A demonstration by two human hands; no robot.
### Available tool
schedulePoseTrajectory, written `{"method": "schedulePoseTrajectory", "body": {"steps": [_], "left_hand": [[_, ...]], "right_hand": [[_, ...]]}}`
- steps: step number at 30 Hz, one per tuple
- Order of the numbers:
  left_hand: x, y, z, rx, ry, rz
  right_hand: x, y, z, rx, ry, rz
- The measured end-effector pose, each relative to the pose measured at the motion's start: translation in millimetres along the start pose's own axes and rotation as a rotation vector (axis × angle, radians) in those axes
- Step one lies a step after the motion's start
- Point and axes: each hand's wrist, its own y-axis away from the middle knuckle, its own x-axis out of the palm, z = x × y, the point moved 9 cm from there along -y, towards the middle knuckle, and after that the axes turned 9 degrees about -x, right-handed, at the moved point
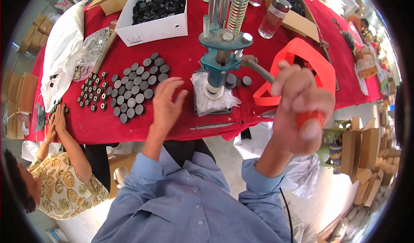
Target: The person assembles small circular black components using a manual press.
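My right hand (302,101) is wrapped round the red grip (311,117) of a lever (260,70). That lever runs to a teal hand press (221,62), whose ram comes down onto a base covered in clear plastic film (202,85). Left of the press, my left hand (167,101) hovers with its fingers apart, and nothing shows in it. Beside it lie several round dark-grey caps (134,88) on the red cloth. Farther left sits a group of small black rings with metal centres (92,92). Two loose caps (246,80) rest just right of the press.
A white box (151,32) of black caps stands at the back. A lidded glass (274,18) and an orange-red plastic frame (263,97) are on the right. At left, a co-worker's hands (57,122) are at the table edge by a white sack (64,49).
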Motion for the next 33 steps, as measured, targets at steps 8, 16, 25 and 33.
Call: {"method": "schedulePoseTrajectory", "body": {"steps": [8, 16, 25, 33], "left_hand": [[-31, 21, 33, 0.024, -0.41, 0.012], [-27, 29, 43, -0.216, -0.076, 0.042], [43, -1, -31, -0.249, 0.135, 0.195], [63, -8, -35, -0.236, 0.196, 0.132]], "right_hand": [[-6, 85, 23, 0.071, 0.139, -0.175], [-7, 58, 20, 0.074, 0.154, -0.07], [-3, -45, -31, 0.099, -0.089, 0.013], [-2, -59, -50, 0.136, 0.008, 0.02]]}}
